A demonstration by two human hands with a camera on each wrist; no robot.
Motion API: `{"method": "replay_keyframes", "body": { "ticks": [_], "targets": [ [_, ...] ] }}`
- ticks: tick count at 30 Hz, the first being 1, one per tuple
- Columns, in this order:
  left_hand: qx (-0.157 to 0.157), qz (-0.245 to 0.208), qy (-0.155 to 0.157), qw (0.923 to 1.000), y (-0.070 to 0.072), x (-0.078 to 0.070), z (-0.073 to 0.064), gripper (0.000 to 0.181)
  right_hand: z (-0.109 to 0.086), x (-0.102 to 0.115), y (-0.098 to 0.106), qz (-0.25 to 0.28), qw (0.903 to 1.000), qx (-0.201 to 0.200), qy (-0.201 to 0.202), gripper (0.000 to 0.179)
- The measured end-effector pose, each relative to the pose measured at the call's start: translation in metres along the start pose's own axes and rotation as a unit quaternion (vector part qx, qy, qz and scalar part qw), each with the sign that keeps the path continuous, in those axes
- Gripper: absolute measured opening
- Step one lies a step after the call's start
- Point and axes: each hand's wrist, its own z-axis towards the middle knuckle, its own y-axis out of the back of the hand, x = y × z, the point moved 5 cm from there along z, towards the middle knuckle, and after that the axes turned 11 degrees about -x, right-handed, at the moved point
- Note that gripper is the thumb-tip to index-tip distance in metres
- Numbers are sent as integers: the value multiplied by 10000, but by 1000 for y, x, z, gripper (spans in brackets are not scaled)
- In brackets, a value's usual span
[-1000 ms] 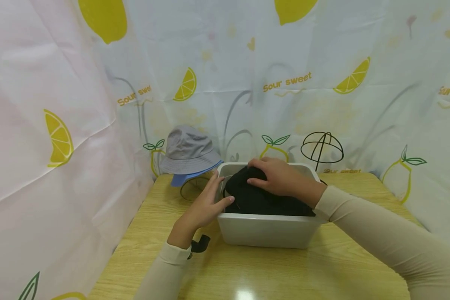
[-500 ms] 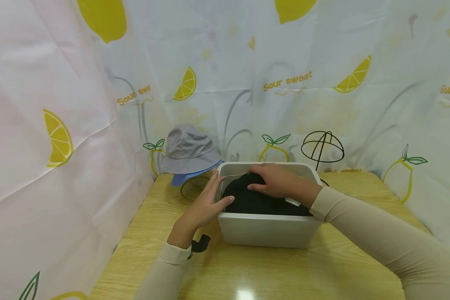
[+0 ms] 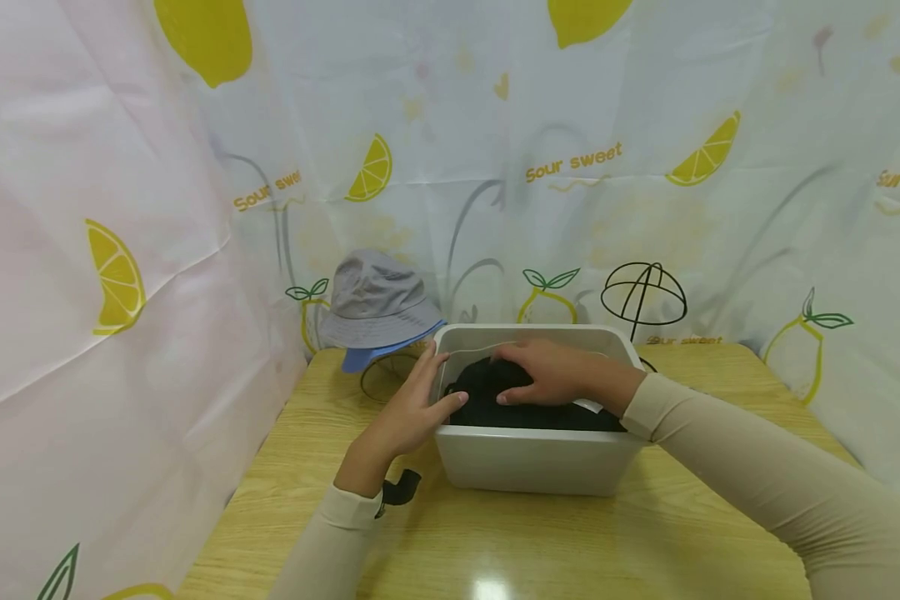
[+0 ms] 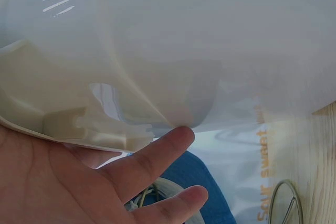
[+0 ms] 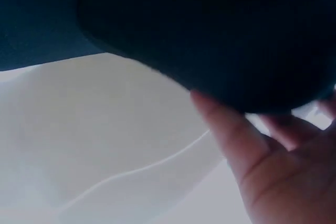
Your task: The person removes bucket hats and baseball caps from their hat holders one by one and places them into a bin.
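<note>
A grey-white plastic bin (image 3: 532, 462) stands on the table in the head view. Inside lies soft black fabric, which looks like a black hat (image 3: 487, 387) with a rounded edge; a small white tag (image 3: 588, 406) shows beside it. My right hand (image 3: 551, 371) reaches into the bin and grips the hat. In the right wrist view, its fingers (image 5: 236, 142) meet the curved edge of the dark cloth (image 5: 220, 40). My left hand (image 3: 408, 408) rests on the bin's left rim, thumb over the edge and straight fingers along the outer wall. How the cloth lies underneath is hidden.
Behind the bin on the left, a grey bucket hat (image 3: 378, 300) sits over a blue hat (image 3: 363, 357) on a wire stand (image 3: 382, 379). A bare black wire hat stand (image 3: 643, 296) rises at the back right. A lemon-print curtain (image 3: 495, 125) surrounds the wooden table (image 3: 510, 542).
My right hand has lowered the black hat deeper into the bin, and its raised top has sunk below the rim. The white tag has come into view. My left hand has stayed put.
</note>
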Motion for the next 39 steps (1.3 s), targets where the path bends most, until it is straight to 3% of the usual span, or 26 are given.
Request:
{"method": "replay_keyframes", "body": {
  "ticks": [8,21,39],
  "targets": [
    [-42,-19,-105,9999,0,0,0,85,-5,-1,-2,914,9922,263,803,72],
    [-29,-10,-93,10000,1,-1,0,84,1,5,-6,344,9888,653,1295,80],
    [-75,-64,-141,9999,1,-3,0,76,20,13,-33,-93,9816,1598,1041,78]
  ]
}}
